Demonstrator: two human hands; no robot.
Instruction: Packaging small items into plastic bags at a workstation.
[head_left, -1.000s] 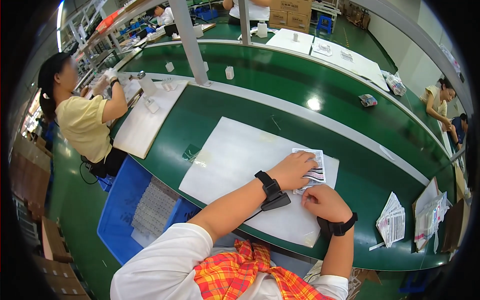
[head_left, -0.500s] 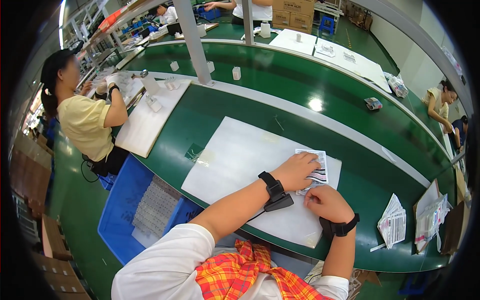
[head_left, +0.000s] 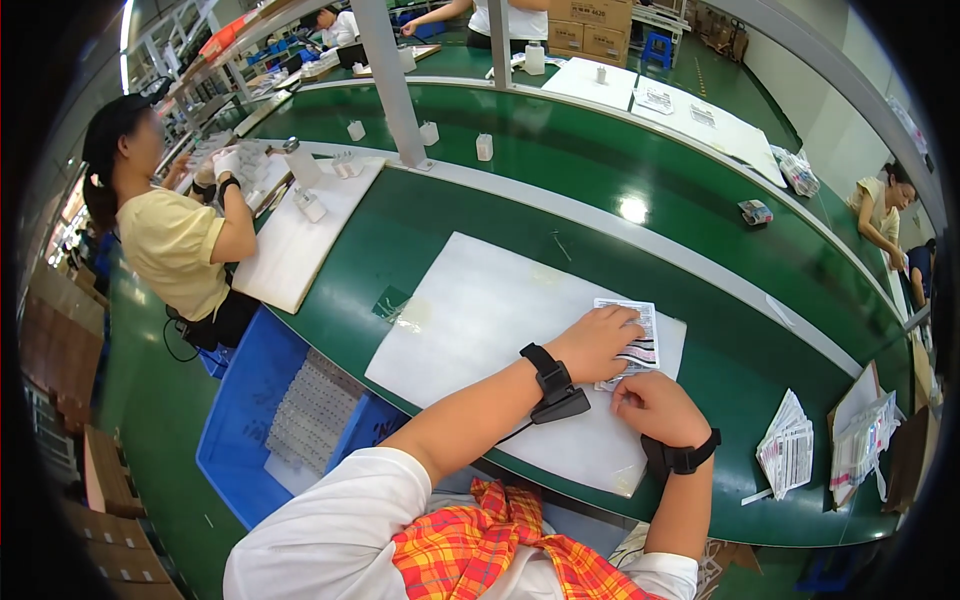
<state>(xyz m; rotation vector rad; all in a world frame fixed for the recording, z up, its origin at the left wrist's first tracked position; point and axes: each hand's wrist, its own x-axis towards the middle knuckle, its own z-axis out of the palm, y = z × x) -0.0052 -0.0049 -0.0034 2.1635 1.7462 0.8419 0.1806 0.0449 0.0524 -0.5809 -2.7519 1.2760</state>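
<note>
A small printed paper sheet (head_left: 641, 337) lies on a white mat (head_left: 480, 320) on the green table. My left hand (head_left: 596, 343) rests flat on the sheet's left part, pressing it down. My right hand (head_left: 655, 404) is just below the sheet, fingers curled at its lower edge, pinching it. Both wrists wear black bands.
A stack of printed sheets (head_left: 787, 446) and bagged papers (head_left: 862, 435) lie at the right. A blue bin (head_left: 255, 400) stands left of me below the table edge. A person in a yellow top (head_left: 180, 240) works at the left on another white mat (head_left: 300, 235). A metal post (head_left: 392, 85) rises from the table.
None of note; my hands stay on the sheet with only slight finger shifts. The person at the left moved their arms a little.
</note>
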